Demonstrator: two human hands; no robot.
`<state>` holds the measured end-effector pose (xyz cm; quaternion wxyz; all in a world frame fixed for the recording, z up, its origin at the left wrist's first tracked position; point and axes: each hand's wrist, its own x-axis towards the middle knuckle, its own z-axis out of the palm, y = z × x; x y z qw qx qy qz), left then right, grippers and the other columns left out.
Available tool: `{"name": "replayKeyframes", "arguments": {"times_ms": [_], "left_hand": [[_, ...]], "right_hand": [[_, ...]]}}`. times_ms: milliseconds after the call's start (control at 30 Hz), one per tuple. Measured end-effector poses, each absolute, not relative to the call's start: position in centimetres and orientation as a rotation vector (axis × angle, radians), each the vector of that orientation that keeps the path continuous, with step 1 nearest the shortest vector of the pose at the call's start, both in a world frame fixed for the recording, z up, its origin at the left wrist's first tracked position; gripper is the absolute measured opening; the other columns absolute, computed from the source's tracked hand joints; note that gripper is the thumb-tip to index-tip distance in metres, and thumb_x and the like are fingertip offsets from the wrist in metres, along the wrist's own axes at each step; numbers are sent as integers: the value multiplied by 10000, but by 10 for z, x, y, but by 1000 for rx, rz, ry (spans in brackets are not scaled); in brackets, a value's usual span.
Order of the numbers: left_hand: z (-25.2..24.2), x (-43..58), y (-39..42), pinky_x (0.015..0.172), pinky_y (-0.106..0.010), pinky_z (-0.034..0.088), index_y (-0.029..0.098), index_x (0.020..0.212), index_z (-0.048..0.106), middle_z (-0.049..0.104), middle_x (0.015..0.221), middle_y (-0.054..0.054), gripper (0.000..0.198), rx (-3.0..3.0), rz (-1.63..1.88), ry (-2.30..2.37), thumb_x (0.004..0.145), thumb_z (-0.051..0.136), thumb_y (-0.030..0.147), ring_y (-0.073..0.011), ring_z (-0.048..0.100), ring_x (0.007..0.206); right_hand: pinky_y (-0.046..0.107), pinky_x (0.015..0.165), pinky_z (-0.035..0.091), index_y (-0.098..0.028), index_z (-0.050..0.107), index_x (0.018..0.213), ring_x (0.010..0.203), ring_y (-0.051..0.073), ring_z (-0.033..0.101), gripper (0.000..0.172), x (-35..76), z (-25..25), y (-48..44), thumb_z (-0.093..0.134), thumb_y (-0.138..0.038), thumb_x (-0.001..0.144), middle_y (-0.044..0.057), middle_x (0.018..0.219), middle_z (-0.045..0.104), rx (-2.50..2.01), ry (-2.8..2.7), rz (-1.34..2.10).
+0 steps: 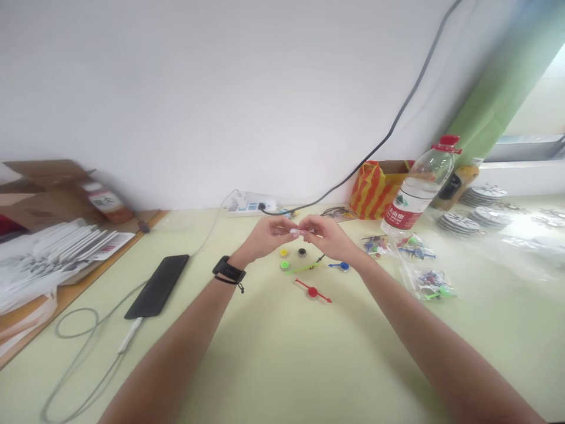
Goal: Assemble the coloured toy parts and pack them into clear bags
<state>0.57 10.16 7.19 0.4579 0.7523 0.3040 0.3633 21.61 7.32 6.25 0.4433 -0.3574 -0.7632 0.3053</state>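
Note:
My left hand [269, 237] and my right hand [325, 237] meet above the table, fingertips pinched together on a small whitish piece [295, 233] whose shape is too small to tell. Below them on the table lie a yellow disc [283, 253], a black disc [302, 252] and a green disc [285, 266]. A red arrow pointer [312, 292] with a round hub rests nearer to me. Under my right hand are a blue arrow pointer [344, 267] and a yellow-green pointer [309, 267].
Bags of small coloured parts [430, 282], a large water bottle [417, 191] and stacked discs [459, 224] stand right. A striped bag [375, 191] and power strip [249, 206] are by the wall. Left are a phone [159, 287] with cable and a cardboard box [48, 191].

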Motion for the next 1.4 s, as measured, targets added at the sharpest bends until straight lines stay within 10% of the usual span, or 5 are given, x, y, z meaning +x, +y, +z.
{"name": "replayKeyframes", "arguments": {"times_ms": [600,800,1067,1200,1400], "left_hand": [[82,-10,103,911,-399,574,171,985,756,762,1030,-112,275,1796,702,676,829,788,395,-260,726,1005],[73,-17,112,927,-420,574,183,1010,753,749,994,-82,347,1717,721,751,741,868,369,-240,724,956],[68,-23,118,866,-426,604,147,987,753,769,910,-105,376,1639,774,737,729,876,390,-237,746,869],[69,-24,118,863,-407,605,150,986,761,777,904,-105,371,1643,785,734,724,881,384,-232,748,869],[70,-25,118,875,-411,604,146,969,759,778,927,-110,371,1640,805,751,714,890,381,-240,751,886]], "right_hand": [[263,569,418,-192,698,898,620,131,509,260,231,74,68,575,-415,950,6,734,621,-997,-2091,774],[293,700,536,-234,666,1096,819,162,628,228,224,61,71,619,-374,922,81,1142,638,-983,-1929,575],[254,553,457,-283,427,1471,588,103,489,575,212,52,66,588,-417,936,17,993,585,-975,-1798,712],[260,550,426,-217,659,1023,580,117,461,348,209,50,63,557,-539,941,1,815,572,-989,-1750,889],[284,514,298,-207,357,490,500,107,300,654,216,53,66,451,-643,969,-31,510,333,-1021,-1783,1026]]}}
